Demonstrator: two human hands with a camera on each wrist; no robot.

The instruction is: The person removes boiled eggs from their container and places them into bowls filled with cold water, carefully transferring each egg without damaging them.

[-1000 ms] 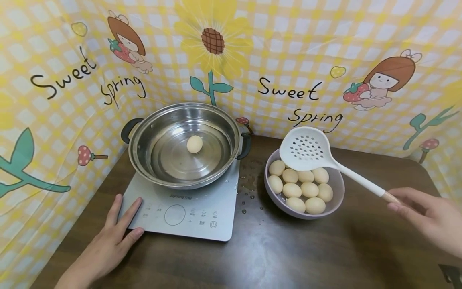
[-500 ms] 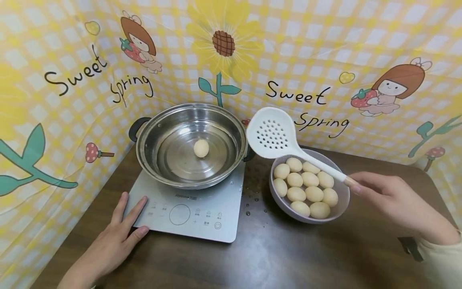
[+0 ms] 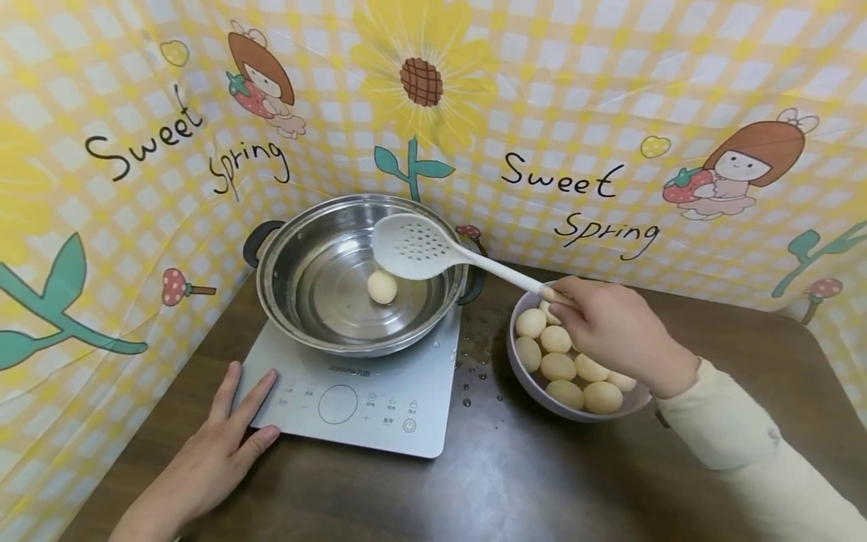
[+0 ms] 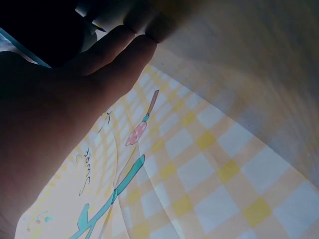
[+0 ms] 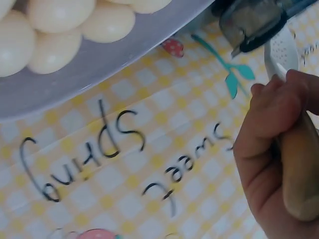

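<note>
My right hand (image 3: 619, 331) grips the wooden end of a white skimmer (image 3: 416, 247) with a perforated head. That head is over the right part of a steel pot (image 3: 325, 312), just behind a single egg (image 3: 382, 288) in the clear water. In the right wrist view the fingers of my right hand (image 5: 266, 154) curl round the wooden handle (image 5: 301, 169). My left hand (image 3: 220, 444) lies with extended fingers at the left front corner of the induction cooker (image 3: 339, 406) under the pot. The left wrist view shows this hand dark, seen from the side.
Right of the cooker, a purple bowl (image 3: 521, 380) holds several eggs (image 3: 558, 367), partly hidden by my right hand. Water drops (image 3: 467, 388) lie on the dark wooden table (image 3: 488, 482) between them. A yellow checked cloth (image 3: 555, 98) closes off the back and left side.
My right hand has carried the skimmer leftward from above the egg bowl to over the pot. The left hand stays at the cooker corner. The view has shifted slightly.
</note>
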